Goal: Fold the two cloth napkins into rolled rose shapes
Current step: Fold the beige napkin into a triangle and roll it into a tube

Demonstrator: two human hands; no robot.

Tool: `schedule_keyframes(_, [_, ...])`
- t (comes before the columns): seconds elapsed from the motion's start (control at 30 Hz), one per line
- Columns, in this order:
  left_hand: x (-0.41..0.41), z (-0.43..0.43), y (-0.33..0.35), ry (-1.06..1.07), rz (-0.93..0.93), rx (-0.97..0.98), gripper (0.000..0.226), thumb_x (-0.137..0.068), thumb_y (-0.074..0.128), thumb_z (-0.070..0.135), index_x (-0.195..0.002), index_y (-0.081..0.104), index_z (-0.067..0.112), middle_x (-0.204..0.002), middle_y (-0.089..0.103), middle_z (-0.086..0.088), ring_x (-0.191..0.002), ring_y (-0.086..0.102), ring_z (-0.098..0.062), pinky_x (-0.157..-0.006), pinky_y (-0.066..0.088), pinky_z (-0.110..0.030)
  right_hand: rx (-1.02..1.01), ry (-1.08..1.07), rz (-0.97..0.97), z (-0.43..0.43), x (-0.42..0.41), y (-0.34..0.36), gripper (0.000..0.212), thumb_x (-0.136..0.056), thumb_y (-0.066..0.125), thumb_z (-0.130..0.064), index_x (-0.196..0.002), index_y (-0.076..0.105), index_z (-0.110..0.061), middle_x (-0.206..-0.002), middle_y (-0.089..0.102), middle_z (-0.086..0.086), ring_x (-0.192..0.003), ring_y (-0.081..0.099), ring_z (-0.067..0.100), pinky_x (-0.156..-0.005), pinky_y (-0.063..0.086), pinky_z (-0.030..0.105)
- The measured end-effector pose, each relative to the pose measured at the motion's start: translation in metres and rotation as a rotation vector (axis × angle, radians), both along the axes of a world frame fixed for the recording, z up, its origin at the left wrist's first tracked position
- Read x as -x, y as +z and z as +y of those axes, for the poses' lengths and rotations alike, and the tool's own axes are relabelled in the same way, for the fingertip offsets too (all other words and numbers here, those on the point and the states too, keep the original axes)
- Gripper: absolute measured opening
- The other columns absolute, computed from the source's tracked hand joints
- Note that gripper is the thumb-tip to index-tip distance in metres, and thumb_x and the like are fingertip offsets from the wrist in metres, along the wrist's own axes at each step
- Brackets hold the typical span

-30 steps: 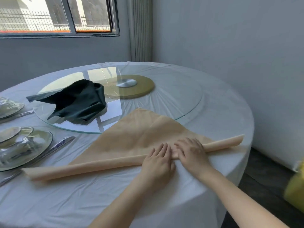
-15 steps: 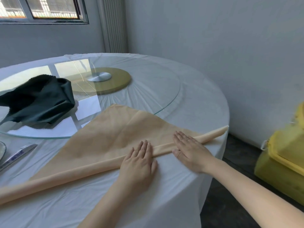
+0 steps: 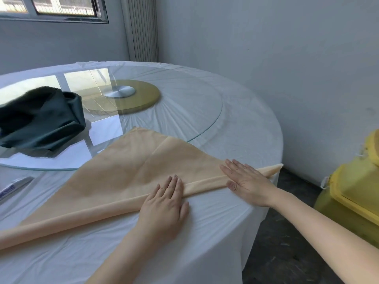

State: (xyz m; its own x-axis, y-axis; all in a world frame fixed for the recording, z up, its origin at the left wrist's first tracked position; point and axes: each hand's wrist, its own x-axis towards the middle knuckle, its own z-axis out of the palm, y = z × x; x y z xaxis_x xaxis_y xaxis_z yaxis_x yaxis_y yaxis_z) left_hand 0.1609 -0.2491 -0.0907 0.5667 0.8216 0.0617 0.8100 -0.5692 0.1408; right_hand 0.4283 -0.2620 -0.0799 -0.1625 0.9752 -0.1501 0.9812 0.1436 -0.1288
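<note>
A peach cloth napkin (image 3: 131,173) lies as a triangle on the white tablecloth, its long near edge rolled into a thin tube running from lower left to the table's right edge. My left hand (image 3: 164,203) presses flat on the middle of the roll with straight fingers. My right hand (image 3: 244,181) lies flat on the roll further right, near its pointed end. A dark green napkin (image 3: 41,117) sits crumpled on the glass turntable at the left.
The round table (image 3: 246,124) carries a glass turntable (image 3: 194,107) with a gold disc and metal hub at its centre. A wrapped utensil (image 3: 12,187) lies at the left edge. A yellow bin (image 3: 352,191) stands on the floor at the right, by the grey wall.
My right hand slid to the right along the roll, away from my left hand. The view swung right, so the plates at the left dropped out and the yellow bin came in.
</note>
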Motion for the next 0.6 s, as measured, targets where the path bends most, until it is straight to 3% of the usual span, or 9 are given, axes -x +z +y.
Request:
schedule_keyframes(0.4, [0.000, -0.001, 0.002, -0.004, 0.013, 0.009, 0.089, -0.071, -0.018, 0.054, -0.150, -0.004, 0.016, -0.158, -0.008, 0.001, -0.144, -0.012, -0.009, -0.114, -0.009, -0.027, 0.042, -0.265, -0.008, -0.002, -0.034, 0.017, 0.130, -0.040, -0.031, -0.088, -0.148, -0.010, -0.019, -0.156, -0.016, -0.004, -0.141, -0.014, 0.006, -0.114, -0.007, 0.030])
schedule_keyframes(0.5, [0.000, -0.001, 0.003, 0.009, 0.018, 0.032, 0.065, -0.095, 0.007, 0.047, -0.150, -0.003, 0.015, -0.159, -0.007, -0.001, -0.144, -0.011, -0.011, -0.115, -0.008, -0.029, -0.140, -0.157, -0.015, -0.005, 0.010, 0.022, 0.119, -0.051, -0.033, -0.082, -0.148, -0.010, -0.016, -0.153, -0.018, -0.007, -0.137, -0.021, 0.001, -0.114, -0.013, 0.030])
schedule_keyframes(0.6, [0.000, -0.001, 0.003, -0.002, 0.022, 0.013, 0.076, -0.084, -0.005, 0.050, -0.150, -0.001, 0.013, -0.159, -0.004, -0.003, -0.145, -0.008, -0.012, -0.115, -0.007, -0.029, -0.211, 0.005, 0.066, -0.008, 0.071, 0.019, 0.114, -0.059, -0.031, -0.078, -0.149, -0.004, -0.014, -0.154, -0.013, -0.006, -0.138, -0.018, 0.001, -0.114, -0.011, 0.025])
